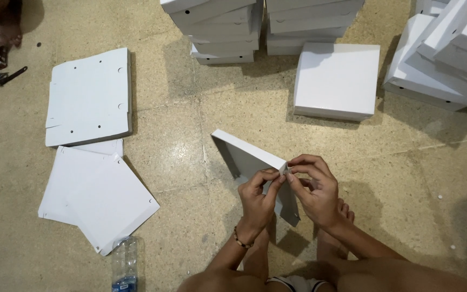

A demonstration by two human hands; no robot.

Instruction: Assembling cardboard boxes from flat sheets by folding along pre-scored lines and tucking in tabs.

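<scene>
Head view: tiled floor carries stacks of folded white boxes along the top, one closed white box near centre, and flat white blanks with more sheets at left. Half-folded white box is held tilted above the floor at centre, left hand and right hand both pinching its near corner. Clear plastic bottle lies at bottom left; a bracelet sits on the left wrist.
</scene>
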